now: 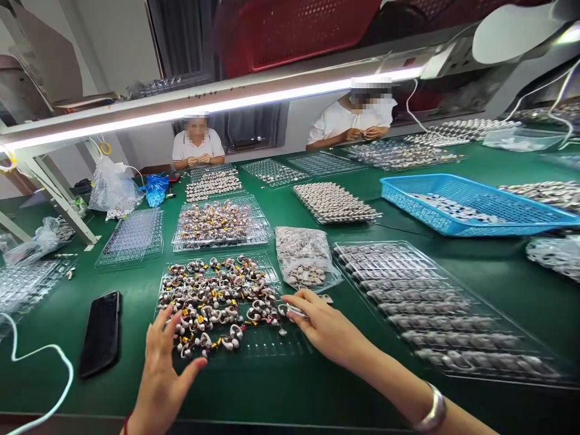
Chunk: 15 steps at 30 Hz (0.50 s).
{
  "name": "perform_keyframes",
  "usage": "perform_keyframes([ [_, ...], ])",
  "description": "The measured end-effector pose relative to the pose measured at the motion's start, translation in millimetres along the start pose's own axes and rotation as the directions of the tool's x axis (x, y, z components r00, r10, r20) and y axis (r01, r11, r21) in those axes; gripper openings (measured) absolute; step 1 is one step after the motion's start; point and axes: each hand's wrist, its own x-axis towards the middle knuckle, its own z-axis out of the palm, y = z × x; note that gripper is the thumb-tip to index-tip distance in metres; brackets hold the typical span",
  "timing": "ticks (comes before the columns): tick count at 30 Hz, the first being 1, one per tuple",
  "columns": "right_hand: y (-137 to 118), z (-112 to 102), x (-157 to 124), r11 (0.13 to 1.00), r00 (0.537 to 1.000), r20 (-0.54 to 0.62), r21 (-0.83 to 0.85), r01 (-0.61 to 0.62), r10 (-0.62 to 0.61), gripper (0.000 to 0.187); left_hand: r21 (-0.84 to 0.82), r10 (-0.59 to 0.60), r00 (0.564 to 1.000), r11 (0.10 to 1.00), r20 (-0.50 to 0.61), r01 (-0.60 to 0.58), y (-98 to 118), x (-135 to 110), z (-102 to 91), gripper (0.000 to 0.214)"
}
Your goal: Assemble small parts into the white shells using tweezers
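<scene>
At lower left, a smooth white cable point(70, 374) curls across a matte green table point(244, 393) toward a flat black phone point(100, 332), its dark glass framed by rounded corners. Right of it, a person's left hand point(164, 356), a thin red band point(128, 423) at the wrist, is spread wide, thumb well apart from the fingers, with nothing seen in its grasp; whether its fingertips touch the parts point(217, 302) beside them cannot be told.

Those parts lie heaped at the centre of the frame in a clear, ribbed plastic tray point(276, 347): pale, glossy hooks with rounded ends, curled like small letter Cs, tangled at all angles among dark brown bits and bright yellow-orange tabs. Right of the heap sits a crinkled, see-through bag point(303, 251) packed with pale, rounded pieces.

Just below the bag, the right hand point(328, 326) is closed to a pinch, thumb and forefinger on a slim, pale piece point(296, 310) at the heap's edge. A broad, shiny metal bangle point(434, 409) circles that wrist. At right, grey, bumpy rows point(430, 308) fill a long clear tray, below a bright blue basket point(480, 228) with latticed plastic walls.
</scene>
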Motion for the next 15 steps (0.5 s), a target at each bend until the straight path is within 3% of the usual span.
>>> perform_keyframes([
  [4,-2,-2,5,0.999,0.998,0.025,0.021,0.049,-0.049,0.023,0.199,0.089,0.995,0.975,0.041,-0.095,10,-9,12.7,0.06],
  [8,-5,-7,4,0.994,0.998,0.009,0.094,0.063,-0.064,0.006,0.205,0.067,0.998,0.976,0.019,-0.07,9,-1,15.7,0.054],
  [11,-13,-10,-6,0.985,0.998,-0.033,0.163,0.057,-0.052,0.015,0.001,-0.012,1.0,1.0,-0.008,0.012,23,-1,16.5,0.05],
  [13,-24,-7,-18,0.951,0.999,-0.049,0.307,0.02,-0.005,0.026,-0.219,-0.078,0.996,0.972,0.036,0.084,43,-4,18.5,0.04],
  [14,-31,-4,-25,0.889,0.998,-0.032,0.458,-0.028,0.048,0.03,-0.32,-0.099,0.991,0.939,0.091,0.123,54,-6,20.0,0.034],
  [15,-39,0,-33,0.773,0.994,0.03,0.626,-0.099,0.103,0.034,-0.405,-0.1,0.984,0.902,0.146,0.151,66,-8,21.6,0.029],
])
